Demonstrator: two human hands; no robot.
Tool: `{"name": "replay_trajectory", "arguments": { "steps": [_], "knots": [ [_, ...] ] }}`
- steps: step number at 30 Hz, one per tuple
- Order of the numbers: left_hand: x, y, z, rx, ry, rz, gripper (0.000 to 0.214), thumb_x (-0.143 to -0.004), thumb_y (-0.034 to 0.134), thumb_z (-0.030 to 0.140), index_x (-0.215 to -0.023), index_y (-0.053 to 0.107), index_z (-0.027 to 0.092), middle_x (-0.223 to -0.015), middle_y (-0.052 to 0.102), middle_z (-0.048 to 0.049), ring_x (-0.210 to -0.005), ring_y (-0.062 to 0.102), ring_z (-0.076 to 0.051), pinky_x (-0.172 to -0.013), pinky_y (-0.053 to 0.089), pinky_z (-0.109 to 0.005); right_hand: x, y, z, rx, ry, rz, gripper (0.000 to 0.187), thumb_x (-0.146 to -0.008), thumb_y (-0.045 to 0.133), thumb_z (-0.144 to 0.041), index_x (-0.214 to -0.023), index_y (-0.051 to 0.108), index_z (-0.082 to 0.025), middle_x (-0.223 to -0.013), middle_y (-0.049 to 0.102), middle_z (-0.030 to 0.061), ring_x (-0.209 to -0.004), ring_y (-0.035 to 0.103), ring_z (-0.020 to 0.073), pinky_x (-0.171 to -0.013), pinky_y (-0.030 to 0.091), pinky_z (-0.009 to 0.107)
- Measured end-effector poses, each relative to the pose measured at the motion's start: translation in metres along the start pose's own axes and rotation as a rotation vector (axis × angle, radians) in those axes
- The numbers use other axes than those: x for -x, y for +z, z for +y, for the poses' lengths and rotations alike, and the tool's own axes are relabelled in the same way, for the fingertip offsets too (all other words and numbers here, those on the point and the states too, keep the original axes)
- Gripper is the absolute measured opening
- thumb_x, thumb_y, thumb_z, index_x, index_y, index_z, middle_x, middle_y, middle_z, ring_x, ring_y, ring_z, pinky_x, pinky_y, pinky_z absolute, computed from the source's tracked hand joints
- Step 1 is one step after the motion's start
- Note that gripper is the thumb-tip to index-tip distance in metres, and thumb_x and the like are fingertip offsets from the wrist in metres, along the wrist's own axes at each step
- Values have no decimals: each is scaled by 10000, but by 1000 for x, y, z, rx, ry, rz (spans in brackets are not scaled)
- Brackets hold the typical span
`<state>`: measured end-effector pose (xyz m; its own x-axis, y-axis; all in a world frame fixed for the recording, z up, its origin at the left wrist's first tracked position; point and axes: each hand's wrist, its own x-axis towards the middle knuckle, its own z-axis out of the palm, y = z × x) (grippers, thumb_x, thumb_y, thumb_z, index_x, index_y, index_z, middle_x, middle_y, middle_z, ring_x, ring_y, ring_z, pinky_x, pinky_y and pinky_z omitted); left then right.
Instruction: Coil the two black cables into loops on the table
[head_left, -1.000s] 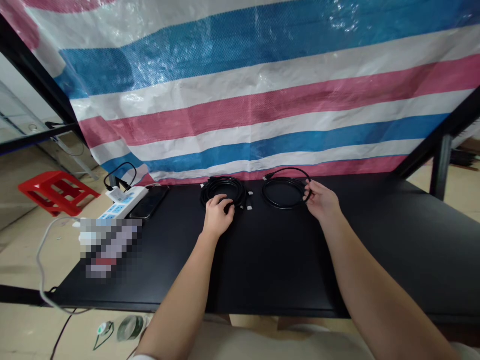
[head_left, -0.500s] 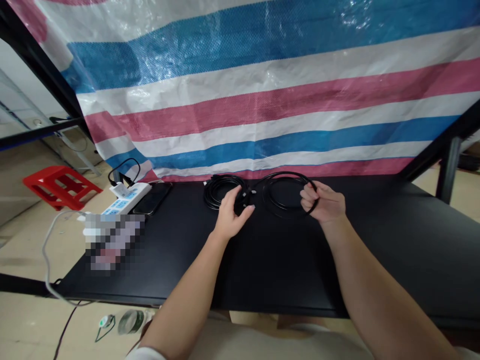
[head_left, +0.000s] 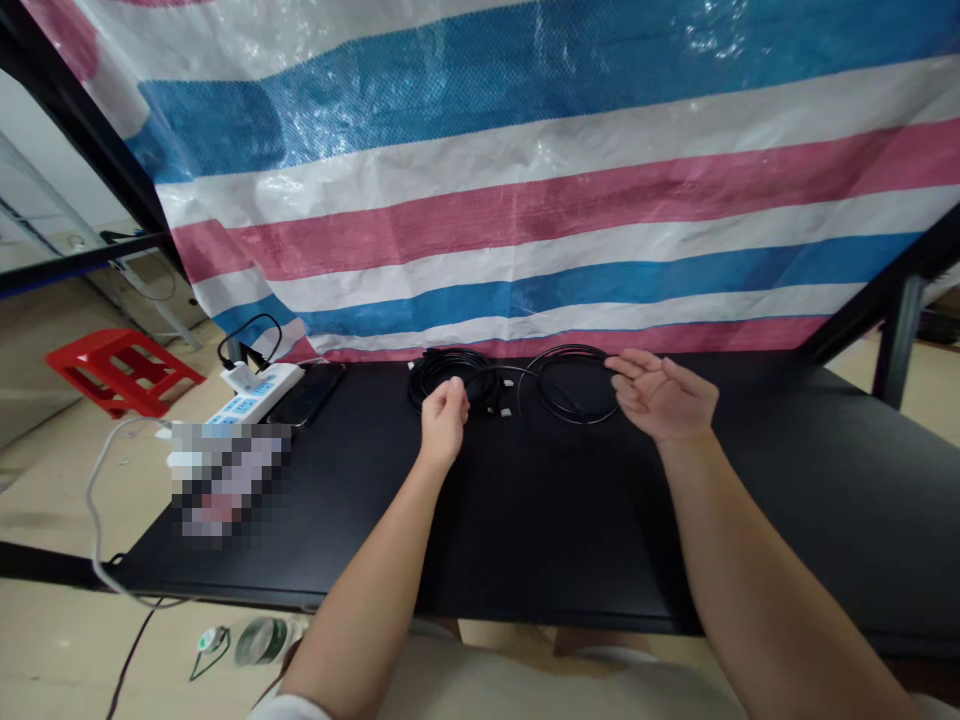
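Note:
Two coils of black cable lie at the back of the black table (head_left: 525,520). My left hand (head_left: 444,420) hovers at the front edge of the left coil (head_left: 450,372) with its fingers curled in; what they hold, if anything, is hidden. Small white connector ends (head_left: 507,397) lie between the coils. My right hand (head_left: 664,397) is open, fingers stretched out, at the right edge of the right coil (head_left: 570,385), which rests on the table.
A white power strip (head_left: 255,394) with a black plug and a dark phone (head_left: 304,395) lie at the table's back left. A striped tarp (head_left: 525,200) hangs behind. A red stool (head_left: 120,370) stands on the floor at left, a black frame post (head_left: 892,340) at right.
My right hand let go of the right coil and spread open. My left hand left the left coil, reached toward the connectors, then drew back with fingers curled.

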<state>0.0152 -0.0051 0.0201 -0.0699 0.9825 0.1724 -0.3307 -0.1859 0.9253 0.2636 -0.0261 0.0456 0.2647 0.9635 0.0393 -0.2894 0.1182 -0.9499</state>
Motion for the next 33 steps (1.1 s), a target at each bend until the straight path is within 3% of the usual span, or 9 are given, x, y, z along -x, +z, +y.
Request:
{"name": "replay_trajectory", "arguments": {
  "steps": [3, 6, 9, 11, 15, 20, 24, 28, 33],
  "knots": [
    [-5, -5, 13, 184, -113, 76, 515, -833, 557, 483, -468, 365, 174, -388, 250, 84, -328, 194, -25, -346, 163, -155, -9, -16, 2, -105, -119, 183, 184, -700, 415, -301, -710, 586, -232, -722, 646, 35, -435, 360, 105, -385, 255, 225],
    [-7, -10, 23, 343, -217, 137, 520, -885, 466, 482, -482, 329, 183, -402, 215, 87, -310, 174, -31, -330, 160, -160, -19, -24, 7, -87, -102, 387, 59, -640, 470, -253, -652, 524, -234, -605, 567, -8, -419, 353, 104, -376, 249, 227],
    [-7, -13, 28, 440, -299, 118, 519, -913, 395, 473, -489, 294, 190, -417, 188, 85, -306, 179, -39, -325, 174, -168, -27, -23, 15, 147, -68, 605, 78, -585, 523, -180, -650, 530, -223, -576, 554, -22, -453, 423, 117, -408, 307, 235],
    [-5, -14, 30, 470, -343, 93, 526, -931, 333, 462, -484, 276, 191, -414, 176, 82, -305, 171, -43, -325, 176, -171, -29, -20, 20, 387, -121, 627, 130, -580, 536, -139, -679, 583, -209, -612, 597, -9, -547, 522, 146, -513, 420, 268],
    [-3, -13, 30, 482, -392, 74, 526, -935, 315, 463, -487, 261, 192, -413, 166, 82, -306, 154, -43, -330, 176, -178, -24, -12, 25, 898, -209, 328, 173, -650, 571, -147, -754, 693, -212, -753, 692, 25, -761, 625, 209, -798, 485, 363],
    [-4, -12, 24, 461, -416, 37, 522, -909, 397, 505, -511, 269, 193, -430, 164, 91, -310, 155, -40, -334, 165, -179, -18, 1, 32, 1217, -306, -201, 173, -748, 583, -204, -820, 735, -242, -905, 730, 31, -906, 625, 222, -868, 463, 350],
    [-5, -11, 20, 465, -412, 33, 506, -887, 437, 530, -538, 303, 189, -445, 172, 98, -310, 161, -35, -338, 150, -178, -22, 3, 39, 1355, -280, -295, 149, -733, 626, -241, -840, 726, -265, -804, 707, 17, -847, 615, 219, -787, 472, 332],
    [-3, -13, 28, 497, -350, -1, 473, -900, 438, 494, -555, 334, 187, -463, 193, 89, -331, 187, -43, -351, 185, -177, -28, -4, 42, 1145, -220, -70, 106, -699, 603, -184, -612, 619, -242, -670, 622, 18, -759, 604, 199, -738, 461, 303],
    [-4, -24, 42, 594, -170, 52, 434, -955, 320, 378, -571, 386, 187, -478, 239, 65, -367, 222, -65, -379, 247, -185, -38, -25, 40, 624, -92, 371, 154, -765, 490, -284, -639, 409, -251, -533, 490, -33, -510, 527, 158, -533, 443, 293]
  ]
}}
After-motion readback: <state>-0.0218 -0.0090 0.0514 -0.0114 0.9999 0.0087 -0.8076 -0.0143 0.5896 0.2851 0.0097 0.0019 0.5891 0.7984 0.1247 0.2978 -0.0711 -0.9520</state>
